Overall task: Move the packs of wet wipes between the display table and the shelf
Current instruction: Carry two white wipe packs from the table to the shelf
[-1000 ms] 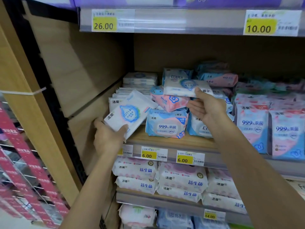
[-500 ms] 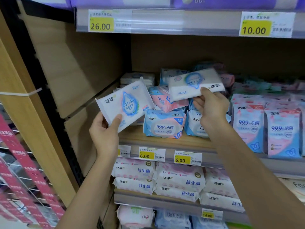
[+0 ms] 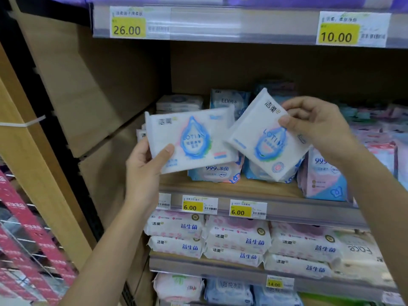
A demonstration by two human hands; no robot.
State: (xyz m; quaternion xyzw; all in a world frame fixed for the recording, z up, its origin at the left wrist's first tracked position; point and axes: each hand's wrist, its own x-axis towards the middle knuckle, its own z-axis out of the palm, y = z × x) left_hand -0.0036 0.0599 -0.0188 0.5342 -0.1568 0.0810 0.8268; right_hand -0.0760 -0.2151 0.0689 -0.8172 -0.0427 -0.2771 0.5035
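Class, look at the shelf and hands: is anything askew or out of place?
Yes: the right pack, pinched by the right hand, is tilted corner-up; the left pack in the left hand is nearly level.

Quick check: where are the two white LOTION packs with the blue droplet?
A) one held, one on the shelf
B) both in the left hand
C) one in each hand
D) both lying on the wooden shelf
C: the left hand grips one white blue-droplet LOTION pack, the right hand pinches the second LOTION pack, both held off the wooden shelf.
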